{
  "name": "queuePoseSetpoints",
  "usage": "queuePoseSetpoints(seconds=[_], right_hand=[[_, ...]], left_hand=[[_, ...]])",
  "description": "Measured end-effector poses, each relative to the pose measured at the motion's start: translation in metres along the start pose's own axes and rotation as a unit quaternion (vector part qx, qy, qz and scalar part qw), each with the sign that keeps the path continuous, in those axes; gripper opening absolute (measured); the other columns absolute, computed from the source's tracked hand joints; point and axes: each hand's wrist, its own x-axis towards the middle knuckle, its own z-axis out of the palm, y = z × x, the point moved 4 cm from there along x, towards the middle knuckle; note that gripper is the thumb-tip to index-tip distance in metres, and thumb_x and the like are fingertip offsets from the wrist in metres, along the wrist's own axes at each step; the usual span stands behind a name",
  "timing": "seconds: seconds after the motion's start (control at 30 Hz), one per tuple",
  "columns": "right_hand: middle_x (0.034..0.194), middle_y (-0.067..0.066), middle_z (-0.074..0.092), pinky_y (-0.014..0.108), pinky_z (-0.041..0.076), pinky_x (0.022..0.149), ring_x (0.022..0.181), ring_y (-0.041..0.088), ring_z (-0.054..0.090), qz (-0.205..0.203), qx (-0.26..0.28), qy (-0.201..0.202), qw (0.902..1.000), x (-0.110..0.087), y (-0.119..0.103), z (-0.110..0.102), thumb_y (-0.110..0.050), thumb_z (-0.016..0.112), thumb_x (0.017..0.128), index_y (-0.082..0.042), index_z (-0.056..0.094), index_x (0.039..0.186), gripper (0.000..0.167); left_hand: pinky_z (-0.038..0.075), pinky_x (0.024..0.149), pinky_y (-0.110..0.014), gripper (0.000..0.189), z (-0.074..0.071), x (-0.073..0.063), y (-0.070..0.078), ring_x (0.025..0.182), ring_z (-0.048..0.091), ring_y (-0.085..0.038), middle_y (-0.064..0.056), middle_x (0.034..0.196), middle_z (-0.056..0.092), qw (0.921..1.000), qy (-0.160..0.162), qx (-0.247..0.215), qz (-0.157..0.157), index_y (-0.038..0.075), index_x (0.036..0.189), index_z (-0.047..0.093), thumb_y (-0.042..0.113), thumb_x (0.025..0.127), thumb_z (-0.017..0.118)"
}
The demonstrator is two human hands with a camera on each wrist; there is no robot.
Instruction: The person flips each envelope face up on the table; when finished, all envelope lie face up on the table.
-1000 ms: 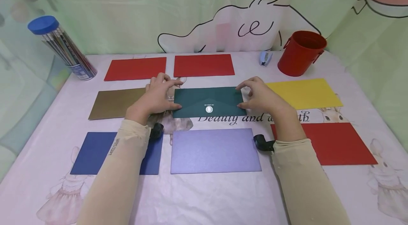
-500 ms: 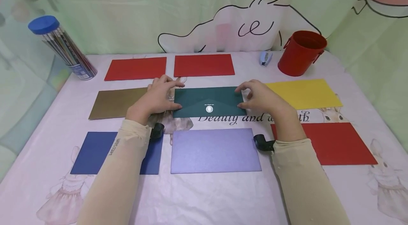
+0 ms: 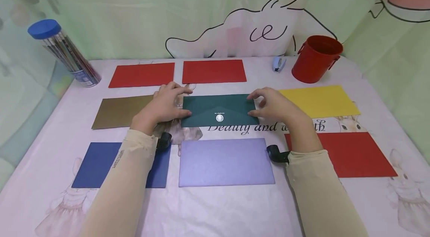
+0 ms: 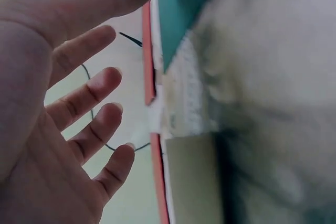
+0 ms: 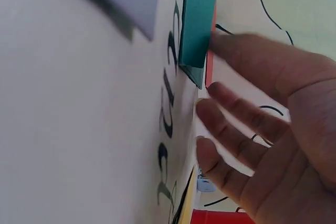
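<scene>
A dark green envelope with a small white round emblem lies in the middle of the table in the head view. My left hand is at its left end, the thumb resting on the near left part and the other fingers spread off the paper. At the right end, my right hand touches it with the thumb, and the index fingertip is by the far right corner. Both wrist views show loosely bent fingers; the thumb of the left hand and of the right hand meets the green envelope.
Flat paper rectangles surround it: red, red, brown, blue, lavender, yellow and red. A pencil tube stands back left; a stapler-like blue item and red bucket back right.
The head view tips slightly, so everything appears a little lower. Both hands and the green envelope keep nearly the same places relative to each other.
</scene>
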Motion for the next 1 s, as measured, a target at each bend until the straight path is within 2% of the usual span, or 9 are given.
queuePoseSetpoints(seconds=[0.2, 0.33, 0.43, 0.57, 0.73, 0.87, 1.0], right_hand=[[0.14, 0.017, 0.05, 0.053, 0.055, 0.085, 0.123, 0.039, 0.052, -0.013, 0.014, 0.039, 0.999, -0.005, -0.01, -0.01, -0.024, 0.079, 0.087, -0.013, 0.057, 0.138, 0.056], [0.145, 0.016, 0.047, 0.056, 0.054, 0.088, 0.127, 0.039, 0.049, -0.022, 0.015, 0.039, 0.9989, -0.008, -0.019, -0.017, -0.027, 0.08, 0.086, -0.014, 0.053, 0.143, 0.064], [0.147, 0.016, 0.046, 0.056, 0.053, 0.088, 0.129, 0.039, 0.048, -0.038, -0.005, 0.028, 0.9988, -0.004, -0.03, -0.025, -0.028, 0.082, 0.084, -0.013, 0.05, 0.147, 0.072], [0.15, 0.017, 0.042, 0.057, 0.053, 0.088, 0.131, 0.04, 0.045, -0.055, -0.049, 0.007, 0.9973, 0.013, -0.046, -0.042, -0.029, 0.086, 0.08, -0.011, 0.044, 0.151, 0.084], [0.154, 0.018, 0.036, 0.057, 0.052, 0.09, 0.134, 0.04, 0.041, -0.067, -0.089, -0.03, 0.9933, 0.047, -0.056, -0.058, -0.031, 0.087, 0.078, -0.011, 0.037, 0.155, 0.094], [0.156, 0.018, 0.033, 0.057, 0.05, 0.094, 0.135, 0.04, 0.039, -0.073, -0.112, -0.051, 0.9898, 0.078, -0.05, -0.061, -0.031, 0.088, 0.078, -0.011, 0.034, 0.156, 0.097], [0.157, 0.018, 0.032, 0.058, 0.049, 0.095, 0.137, 0.04, 0.036, -0.052, -0.117, -0.063, 0.9897, 0.104, -0.035, -0.059, -0.032, 0.09, 0.075, -0.013, 0.031, 0.158, 0.103]], left_hand=[[0.031, 0.104, -0.056, 0.067, -0.011, -0.003, 0.006, 0.13, 0.035, -0.032, -0.011, 0.14, 0.044, 0.9991, 0.039, -0.011, 0.012, 0.02, 0.144, 0.057, 0.031, 0.082, 0.083], [0.031, 0.105, -0.057, 0.065, -0.016, -0.002, 0.011, 0.129, 0.036, -0.032, -0.011, 0.14, 0.045, 0.998, 0.058, -0.022, 0.01, 0.019, 0.142, 0.057, 0.03, 0.083, 0.082], [0.03, 0.105, -0.058, 0.065, -0.021, 0.004, 0.016, 0.129, 0.038, -0.033, -0.011, 0.141, 0.045, 0.9979, 0.062, -0.017, 0.009, 0.018, 0.142, 0.057, 0.029, 0.083, 0.082], [0.033, 0.106, -0.059, 0.069, -0.031, 0.023, 0.02, 0.131, 0.038, -0.033, -0.011, 0.145, 0.044, 0.9982, 0.056, -0.007, 0.018, 0.018, 0.145, 0.054, 0.028, 0.083, 0.081], [0.045, 0.102, -0.052, 0.07, -0.044, 0.052, 0.02, 0.138, 0.035, -0.029, -0.008, 0.151, 0.04, 0.9988, 0.03, -0.035, 0.016, 0.02, 0.15, 0.048, 0.025, 0.088, 0.078], [0.048, 0.1, -0.048, 0.075, -0.046, 0.074, 0.019, 0.14, 0.034, -0.028, -0.008, 0.153, 0.039, 0.9989, 0.007, -0.044, 0.016, 0.018, 0.152, 0.045, 0.02, 0.086, 0.08], [0.048, 0.101, -0.047, 0.083, -0.04, 0.095, 0.014, 0.14, 0.034, -0.029, -0.009, 0.154, 0.038, 0.9982, -0.026, -0.049, 0.021, 0.017, 0.153, 0.041, 0.017, 0.082, 0.084]])
